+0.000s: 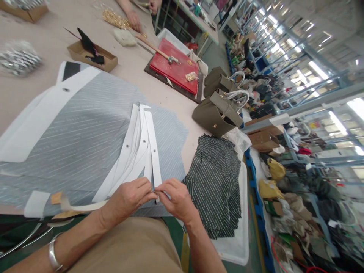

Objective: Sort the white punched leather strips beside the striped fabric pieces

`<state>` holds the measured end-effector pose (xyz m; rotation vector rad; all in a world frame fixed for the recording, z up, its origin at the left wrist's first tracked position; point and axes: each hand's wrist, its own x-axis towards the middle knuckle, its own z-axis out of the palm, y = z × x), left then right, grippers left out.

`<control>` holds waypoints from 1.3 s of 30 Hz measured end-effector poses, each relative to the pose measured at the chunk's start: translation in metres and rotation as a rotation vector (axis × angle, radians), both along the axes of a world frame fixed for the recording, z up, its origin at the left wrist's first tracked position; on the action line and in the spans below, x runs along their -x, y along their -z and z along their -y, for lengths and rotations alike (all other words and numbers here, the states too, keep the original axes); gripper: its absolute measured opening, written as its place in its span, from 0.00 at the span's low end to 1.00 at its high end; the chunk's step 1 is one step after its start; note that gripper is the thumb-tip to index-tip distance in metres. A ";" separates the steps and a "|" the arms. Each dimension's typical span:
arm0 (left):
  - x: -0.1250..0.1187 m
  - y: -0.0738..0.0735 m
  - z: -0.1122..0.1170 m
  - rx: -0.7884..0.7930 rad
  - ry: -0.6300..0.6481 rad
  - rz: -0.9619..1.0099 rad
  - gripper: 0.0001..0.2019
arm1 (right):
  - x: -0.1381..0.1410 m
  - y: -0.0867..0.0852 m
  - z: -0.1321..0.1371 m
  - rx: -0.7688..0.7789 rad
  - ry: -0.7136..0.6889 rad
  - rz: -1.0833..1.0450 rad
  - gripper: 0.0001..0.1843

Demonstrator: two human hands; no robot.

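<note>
My left hand and my right hand meet at the front edge of the table, fingertips pinched together. Between them runs the lower end of a narrow white strip with a small round metal fastener. The right fingers close on this strip. Whatever the left fingertips pinch is too small or hidden to make out. To the left, more white strips lie fanned and overlapping, some with the same fasteners. Beneath them are grey-blue striped sheets. A wide white band with one fastener lies across these sheets.
A dark striped fabric stack rests over a white bin at right. Behind stand olive handbags and a red board with a hammer. A cardboard tray sits at back left. Another person's hand is across the table.
</note>
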<state>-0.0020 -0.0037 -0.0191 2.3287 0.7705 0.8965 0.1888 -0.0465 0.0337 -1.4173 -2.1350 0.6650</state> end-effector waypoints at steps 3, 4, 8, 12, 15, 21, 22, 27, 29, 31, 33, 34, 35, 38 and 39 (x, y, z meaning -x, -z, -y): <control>0.003 0.009 0.001 0.172 -0.053 0.014 0.15 | 0.002 0.009 -0.003 -0.033 0.001 0.079 0.07; 0.003 0.011 0.001 0.237 -0.066 0.019 0.15 | 0.004 0.013 -0.005 -0.043 0.009 0.093 0.08; 0.006 0.012 -0.003 0.371 -0.114 0.031 0.16 | 0.017 0.029 -0.018 -0.006 0.096 -0.005 0.09; 0.012 0.006 -0.007 0.439 -0.155 0.088 0.14 | 0.019 0.061 -0.051 0.217 0.454 -0.318 0.09; 0.017 0.012 -0.010 0.588 -0.165 0.038 0.14 | 0.010 0.090 -0.083 0.439 0.692 -0.596 0.14; 0.031 0.041 -0.013 0.758 -0.199 -0.126 0.13 | 0.003 0.120 -0.123 0.527 0.661 -0.626 0.16; 0.033 0.043 -0.014 0.763 -0.199 -0.127 0.13 | 0.005 0.122 -0.126 0.526 0.653 -0.613 0.15; 0.034 0.045 -0.016 0.772 -0.190 -0.119 0.13 | 0.011 0.124 -0.134 0.556 0.622 -0.502 0.14; 0.035 0.044 -0.016 0.769 -0.179 -0.117 0.13 | 0.009 0.122 -0.138 0.574 0.617 -0.407 0.16; 0.035 0.044 -0.016 0.765 -0.168 -0.123 0.13 | 0.006 0.119 -0.140 0.585 0.644 -0.290 0.24; 0.036 0.045 -0.016 0.765 -0.163 -0.126 0.13 | 0.001 0.115 -0.139 0.593 0.690 -0.222 0.30; 0.036 0.045 -0.017 0.769 -0.163 -0.122 0.13 | -0.001 0.113 -0.137 0.592 0.700 -0.214 0.30; 0.036 0.045 -0.017 0.774 -0.165 -0.116 0.13 | -0.002 0.111 -0.133 0.581 0.690 -0.211 0.31; 0.037 0.046 -0.017 0.786 -0.173 -0.099 0.13 | 0.000 0.104 -0.115 0.484 0.532 -0.126 0.35; 0.036 0.046 -0.017 0.787 -0.176 -0.098 0.13 | 0.003 0.101 -0.108 0.447 0.460 -0.062 0.37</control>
